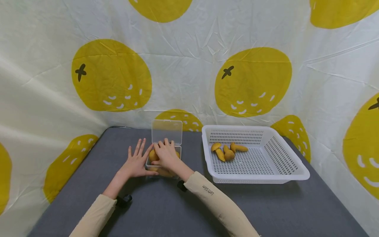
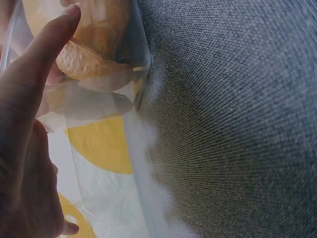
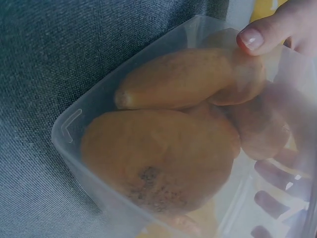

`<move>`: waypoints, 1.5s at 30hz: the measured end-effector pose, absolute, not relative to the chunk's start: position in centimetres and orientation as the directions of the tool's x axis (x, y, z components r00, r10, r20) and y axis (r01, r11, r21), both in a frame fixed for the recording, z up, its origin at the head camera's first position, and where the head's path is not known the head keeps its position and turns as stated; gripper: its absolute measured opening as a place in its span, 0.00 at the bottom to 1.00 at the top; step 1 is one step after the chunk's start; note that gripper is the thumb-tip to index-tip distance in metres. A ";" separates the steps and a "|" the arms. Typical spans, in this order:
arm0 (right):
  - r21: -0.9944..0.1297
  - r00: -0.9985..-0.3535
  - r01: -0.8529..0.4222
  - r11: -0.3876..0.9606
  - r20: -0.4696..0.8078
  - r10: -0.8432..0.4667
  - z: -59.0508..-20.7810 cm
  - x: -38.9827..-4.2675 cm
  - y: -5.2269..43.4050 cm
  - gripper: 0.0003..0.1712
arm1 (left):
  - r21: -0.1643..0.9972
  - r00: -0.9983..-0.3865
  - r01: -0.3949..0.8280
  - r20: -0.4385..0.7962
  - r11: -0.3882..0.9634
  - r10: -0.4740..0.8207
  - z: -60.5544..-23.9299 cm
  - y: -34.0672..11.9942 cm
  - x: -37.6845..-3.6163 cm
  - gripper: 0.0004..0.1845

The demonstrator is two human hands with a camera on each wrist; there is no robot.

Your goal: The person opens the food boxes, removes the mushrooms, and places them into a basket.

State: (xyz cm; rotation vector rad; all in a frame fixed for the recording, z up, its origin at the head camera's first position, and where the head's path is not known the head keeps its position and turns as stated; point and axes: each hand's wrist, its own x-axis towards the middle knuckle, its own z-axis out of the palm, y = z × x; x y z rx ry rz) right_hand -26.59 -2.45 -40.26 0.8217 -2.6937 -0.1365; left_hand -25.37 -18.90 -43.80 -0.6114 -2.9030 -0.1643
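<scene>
My left hand (image 1: 137, 162) lies flat, fingers spread, against the left side of the clear box (image 1: 164, 163) on the grey table (image 1: 165, 210). My right hand (image 1: 165, 154) rests over the mangoes (image 3: 163, 153) packed inside it, fingers fairly straight, thumb touching one fruit. The box's lid (image 1: 166, 131) stands open behind. To my right sits a white basket (image 1: 290, 164) holding more mangoes (image 1: 226, 151).

Raised lid (image 1: 166, 131) — blocks box's rear.
</scene>
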 end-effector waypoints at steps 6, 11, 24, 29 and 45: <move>0.171 -0.782 -0.538 0.826 0.264 -0.564 -40.4 -26.9 -2.4 0.40 | 0.070 -0.904 0.405 0.179 0.912 0.388 -43.7 -18.8 -25.4 0.63; 0.165 -0.771 -0.547 0.821 0.282 -0.571 -40.3 -26.9 -2.3 0.39 | 0.077 -0.905 0.406 0.174 0.911 0.388 -43.7 -18.8 -25.4 0.63; 0.151 -0.738 -0.562 0.814 0.352 -0.575 -40.0 -26.5 -1.7 0.37 | 0.070 -0.910 0.398 0.159 0.915 0.383 -43.4 -18.7 -25.2 0.63; 0.145 -0.716 -0.572 0.807 0.391 -0.578 -39.9 -26.2 -1.1 0.34 | 0.067 -0.909 0.399 0.159 0.915 0.385 -43.3 -18.7 -25.2 0.63; 0.134 -0.642 -0.606 0.784 0.500 -0.581 -38.9 -24.8 1.2 0.30 | 0.078 -0.908 0.404 0.153 0.912 0.389 -43.4 -18.8 -25.2 0.63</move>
